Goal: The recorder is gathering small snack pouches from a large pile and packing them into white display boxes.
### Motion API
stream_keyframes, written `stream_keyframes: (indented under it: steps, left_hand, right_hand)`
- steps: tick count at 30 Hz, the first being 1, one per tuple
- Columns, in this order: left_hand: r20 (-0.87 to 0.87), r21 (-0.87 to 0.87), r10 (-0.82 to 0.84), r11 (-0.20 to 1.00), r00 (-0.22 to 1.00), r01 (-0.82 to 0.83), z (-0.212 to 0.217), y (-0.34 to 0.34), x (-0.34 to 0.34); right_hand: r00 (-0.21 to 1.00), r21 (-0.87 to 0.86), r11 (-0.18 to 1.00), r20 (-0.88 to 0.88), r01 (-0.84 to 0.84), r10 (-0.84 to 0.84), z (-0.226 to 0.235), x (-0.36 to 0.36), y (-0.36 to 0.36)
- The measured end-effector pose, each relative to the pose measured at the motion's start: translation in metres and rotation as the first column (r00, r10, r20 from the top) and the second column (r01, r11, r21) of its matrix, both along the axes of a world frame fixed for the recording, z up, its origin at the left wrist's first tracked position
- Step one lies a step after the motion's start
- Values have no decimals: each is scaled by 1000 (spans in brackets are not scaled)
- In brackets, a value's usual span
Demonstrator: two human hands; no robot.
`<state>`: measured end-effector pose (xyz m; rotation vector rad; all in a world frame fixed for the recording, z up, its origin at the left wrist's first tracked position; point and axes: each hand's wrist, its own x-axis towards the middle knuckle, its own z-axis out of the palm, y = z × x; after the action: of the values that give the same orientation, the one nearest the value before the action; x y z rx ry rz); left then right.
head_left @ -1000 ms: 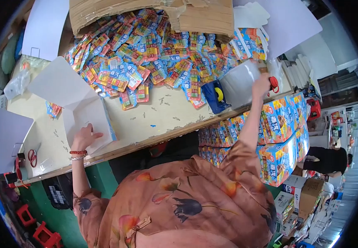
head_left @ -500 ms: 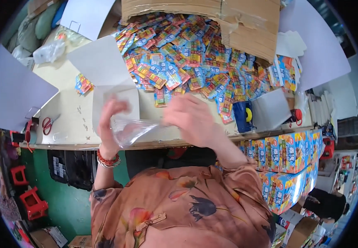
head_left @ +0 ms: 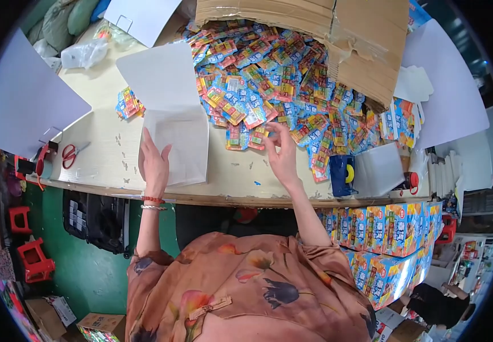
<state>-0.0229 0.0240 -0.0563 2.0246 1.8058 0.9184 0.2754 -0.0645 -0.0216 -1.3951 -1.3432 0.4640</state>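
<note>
My left hand (head_left: 154,163) rests on the near edge of a clear plastic bag (head_left: 177,145) lying flat on the wooden table (head_left: 104,165), fingers spread and pressing it down. With fingers apart and nothing in it, my right hand (head_left: 281,155) hovers at the near edge of a big heap of small colourful candy packets (head_left: 269,85). The heap spills out of a tipped cardboard box (head_left: 337,34) at the back of the table.
White sheets (head_left: 161,74) lie at the left and back. Red-handled scissors (head_left: 70,153) lie at the table's left. A blue tape dispenser (head_left: 342,175) and a stack of clear bags (head_left: 378,170) sit at the right. Stacked colourful cartons (head_left: 389,228) stand below the table's right end.
Both hands held a clear bag up near my body; now the bag lies flat on the table under my left hand, and my right hand has reached forward to the packets.
</note>
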Motion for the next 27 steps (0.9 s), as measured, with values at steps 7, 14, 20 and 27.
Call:
stream_keyframes:
  steps: [7, 14, 20, 27]
  left_hand:
    - [-465, -270, -153, 963, 872, 25, -20, 6, -1]
    - [-690, -329, -210, 943, 692, -43, -15, 4, -8]
    - [-724, -352, -210, 931, 657, -90, -29, 31, -56]
    - [-681, -199, -78, 977, 728, -81, -24, 22, -60]
  right_hand:
    - [990, -206, 969, 60, 139, -129, -45, 57, 0]
    - [962, -182, 952, 168, 246, -217, -58, 92, 20]
    - [974, -189, 959, 127, 210, -188, -48, 86, 45]
    - [966, -99, 982, -184, 163, -179, -28, 104, 106]
